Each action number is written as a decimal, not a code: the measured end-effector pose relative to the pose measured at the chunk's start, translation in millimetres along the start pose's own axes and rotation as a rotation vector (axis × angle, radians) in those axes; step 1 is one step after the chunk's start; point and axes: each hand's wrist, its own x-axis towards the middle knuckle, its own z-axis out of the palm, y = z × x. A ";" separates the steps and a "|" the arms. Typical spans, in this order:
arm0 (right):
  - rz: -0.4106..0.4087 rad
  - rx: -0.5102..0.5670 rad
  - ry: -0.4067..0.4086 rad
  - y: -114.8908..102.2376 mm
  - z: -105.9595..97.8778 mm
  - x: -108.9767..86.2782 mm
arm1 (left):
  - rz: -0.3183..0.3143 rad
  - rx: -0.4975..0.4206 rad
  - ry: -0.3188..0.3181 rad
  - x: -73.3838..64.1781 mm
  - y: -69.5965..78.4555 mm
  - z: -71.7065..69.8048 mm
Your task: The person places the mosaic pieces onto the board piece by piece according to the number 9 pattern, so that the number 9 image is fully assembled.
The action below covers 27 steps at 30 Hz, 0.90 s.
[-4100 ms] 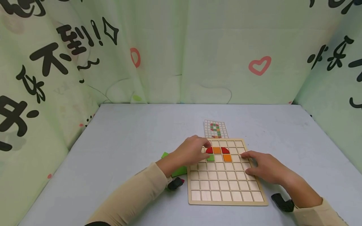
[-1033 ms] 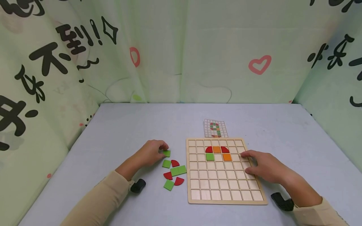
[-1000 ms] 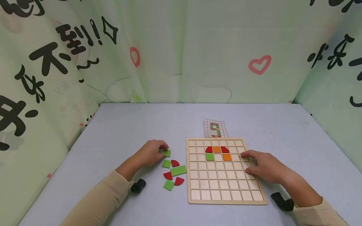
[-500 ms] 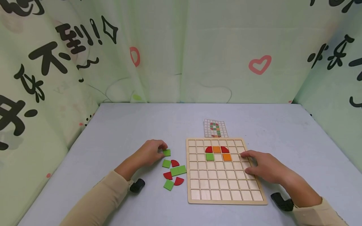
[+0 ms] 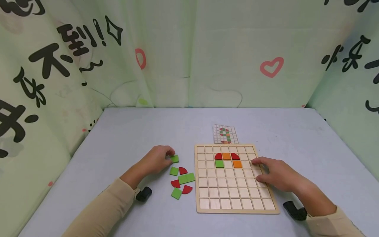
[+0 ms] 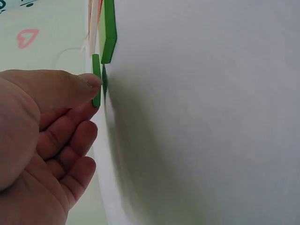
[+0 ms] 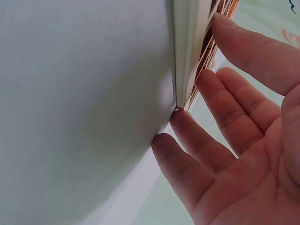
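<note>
My left hand (image 5: 157, 159) pinches a small green square tile (image 5: 175, 159) between thumb and index finger, left of the board. In the left wrist view the same green tile (image 6: 96, 93) is edge-on at the fingertips, slightly above the table. On the wooden grid board (image 5: 234, 211) lie two red quarter-circle tiles (image 5: 218, 156), two orange squares (image 5: 237, 164) and a green square (image 5: 219, 164). My right hand (image 5: 281, 174) rests on the board's right side. Its fingers touch the board's edge in the right wrist view, relaxed and gripping nothing.
Beside the board's left edge are a long green tile (image 5: 186, 178), loose green squares (image 5: 176, 193) and several red quarter-circles (image 5: 187, 189). A pattern card (image 5: 233, 131) with a coloured grid figure lies behind the board. Printed curtains (image 5: 225, 65) stand behind the white table (image 5: 142, 128).
From over the board, my left hand has moved left to the loose pieces and now pinches a green square. The placed green square stays on the board. My right hand has barely moved.
</note>
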 end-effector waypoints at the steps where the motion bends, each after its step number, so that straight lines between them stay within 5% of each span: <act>1: -0.001 -0.001 0.000 0.0 0.0 0.0 | 0.004 0.003 0.000 0.0 1.2 -0.8; 27: 0.004 0.004 -0.003 -0.2 -0.4 -0.3 | 0.071 -0.030 -0.061 6.0 42.9 8.0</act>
